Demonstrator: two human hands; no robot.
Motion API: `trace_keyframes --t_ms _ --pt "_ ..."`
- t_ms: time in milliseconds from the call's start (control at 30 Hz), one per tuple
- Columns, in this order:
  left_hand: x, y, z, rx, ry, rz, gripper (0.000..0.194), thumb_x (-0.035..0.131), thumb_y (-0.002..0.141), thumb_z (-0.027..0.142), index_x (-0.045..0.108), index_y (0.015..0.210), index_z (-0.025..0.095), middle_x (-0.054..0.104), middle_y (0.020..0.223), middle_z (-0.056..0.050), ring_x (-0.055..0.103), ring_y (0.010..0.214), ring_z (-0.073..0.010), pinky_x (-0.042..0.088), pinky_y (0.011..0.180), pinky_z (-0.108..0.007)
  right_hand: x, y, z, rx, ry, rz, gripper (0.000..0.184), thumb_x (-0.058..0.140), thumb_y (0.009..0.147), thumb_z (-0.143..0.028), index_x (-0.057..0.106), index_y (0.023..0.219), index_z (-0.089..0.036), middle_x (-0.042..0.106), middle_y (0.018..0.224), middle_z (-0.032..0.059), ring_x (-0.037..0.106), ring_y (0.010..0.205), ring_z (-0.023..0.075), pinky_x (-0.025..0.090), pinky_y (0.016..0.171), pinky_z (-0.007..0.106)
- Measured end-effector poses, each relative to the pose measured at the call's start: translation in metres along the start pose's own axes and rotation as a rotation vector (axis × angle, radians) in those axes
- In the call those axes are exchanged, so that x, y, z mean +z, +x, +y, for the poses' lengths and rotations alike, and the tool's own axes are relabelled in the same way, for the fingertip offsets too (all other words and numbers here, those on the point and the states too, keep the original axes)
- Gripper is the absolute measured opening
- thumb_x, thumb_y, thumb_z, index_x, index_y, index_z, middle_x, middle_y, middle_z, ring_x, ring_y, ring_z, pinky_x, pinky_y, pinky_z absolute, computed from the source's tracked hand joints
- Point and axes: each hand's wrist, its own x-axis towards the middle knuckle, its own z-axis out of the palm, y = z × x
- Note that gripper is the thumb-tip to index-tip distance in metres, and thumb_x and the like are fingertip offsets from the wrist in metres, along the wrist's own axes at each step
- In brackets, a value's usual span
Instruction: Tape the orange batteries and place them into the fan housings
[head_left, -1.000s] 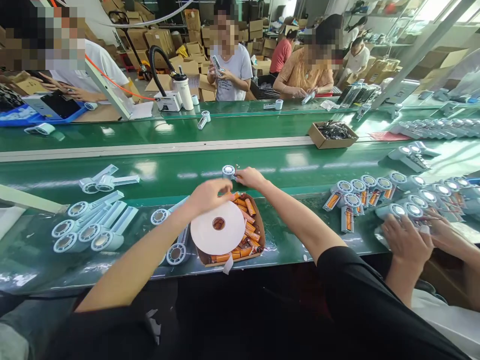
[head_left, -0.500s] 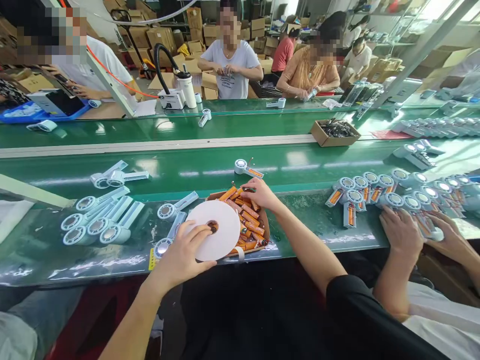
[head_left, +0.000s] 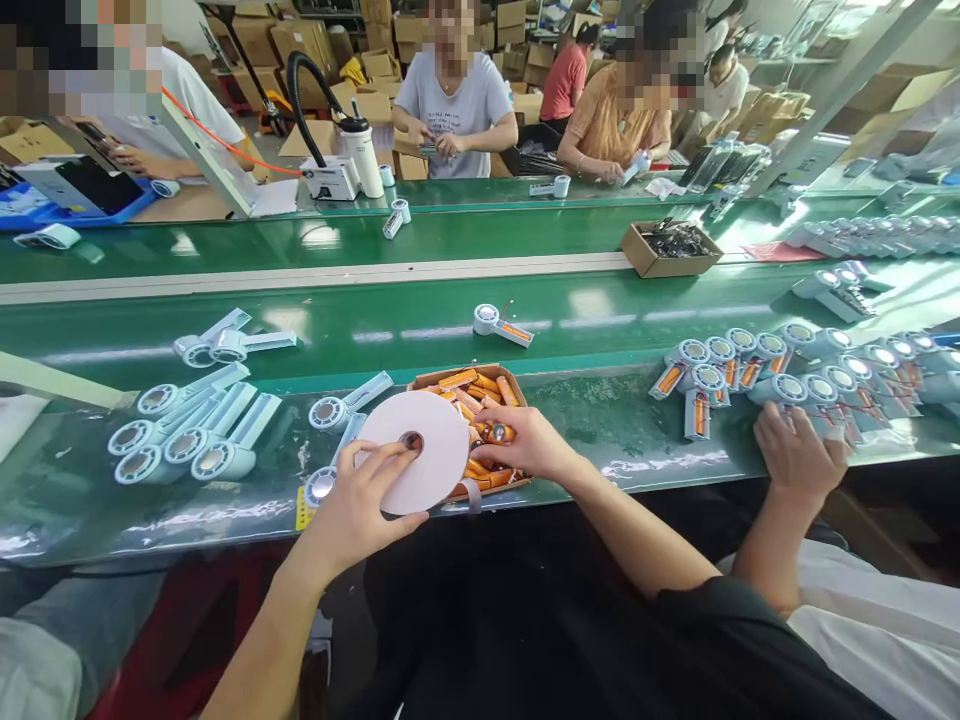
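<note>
My left hand (head_left: 367, 485) grips a large white tape roll (head_left: 431, 465), with fingertips at its central hole and the thumb along its lower edge. A short loose end of tape hangs at the roll's lower right. The roll covers part of a cardboard box (head_left: 427, 378) filled with orange cylindrical batteries (head_left: 459, 380). Over the box's right side, my right hand (head_left: 521, 440) pinches one orange battery (head_left: 501, 433), its round end facing me. Just left of the roll lie two light-blue handheld fan bodies (head_left: 330, 412), partly hidden by the roll and my left hand.
More fan bodies (head_left: 217, 450) lie in a group at left. One with an orange battery (head_left: 514, 333) rests on the green belt (head_left: 420, 350). At right, a co-worker's hand (head_left: 799, 450) is beside many fans (head_left: 784, 388). A box of dark parts (head_left: 671, 262) stands farther back.
My right hand has moved from the back of the box toward its front right and now holds a battery. My left hand stays on the tape roll. The view has shifted slightly.
</note>
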Motion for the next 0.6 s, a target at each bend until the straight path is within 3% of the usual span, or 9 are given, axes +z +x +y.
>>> trace_keyframes --t_ms 100,233,400,500,600 --pt "0.001 -0.002 0.001 0.008 -0.006 -0.005 0.074 0.082 0.079 0.056 0.067 0.145 0.027 0.068 0.143 -0.009 0.052 0.131 -0.0410 0.050 0.114 -0.058 0.013 -0.004 0.002 -0.054 -0.179 -0.059 0.023 0.087 0.085 -0.038 0.082 0.105 -0.029 0.083 0.105 0.0059 0.078 0.099 0.0268 0.059 0.094 0.040" --pt "-0.001 -0.002 0.004 0.033 -0.002 -0.018 0.072 0.084 0.078 0.052 0.068 0.143 0.026 0.069 0.142 -0.010 0.051 0.131 -0.0409 0.052 0.111 -0.057 0.015 -0.008 0.017 -0.184 -0.316 -0.083 0.027 0.086 0.087 -0.045 0.081 0.107 -0.027 0.084 0.095 0.0057 0.080 0.089 0.0244 0.061 0.080 0.033" --pt "0.000 -0.002 0.004 0.069 0.005 0.010 0.068 0.082 0.080 0.052 0.069 0.141 0.025 0.070 0.140 -0.010 0.052 0.130 -0.0402 0.053 0.107 -0.055 0.016 -0.019 0.034 -0.281 -0.328 0.065 0.042 0.082 0.087 -0.060 0.078 0.105 -0.022 0.083 0.087 0.0064 0.077 0.074 0.0214 0.060 0.072 0.029" --pt "0.000 -0.002 0.002 0.069 0.007 0.029 0.068 0.082 0.080 0.053 0.070 0.140 0.024 0.070 0.139 -0.010 0.053 0.129 -0.0392 0.053 0.107 -0.054 0.017 -0.022 0.037 -0.314 -0.299 0.019 0.047 0.081 0.085 -0.066 0.078 0.105 -0.023 0.081 0.084 0.0052 0.076 0.071 0.0208 0.058 0.070 0.029" --pt "0.001 -0.002 0.002 0.067 0.010 0.045 0.065 0.081 0.081 0.052 0.070 0.138 0.024 0.070 0.139 -0.010 0.053 0.128 -0.0377 0.052 0.108 -0.052 0.018 -0.022 0.038 -0.338 -0.365 0.000 0.036 0.076 0.094 -0.056 0.078 0.109 -0.024 0.082 0.086 0.0053 0.075 0.072 0.0198 0.055 0.066 0.027"
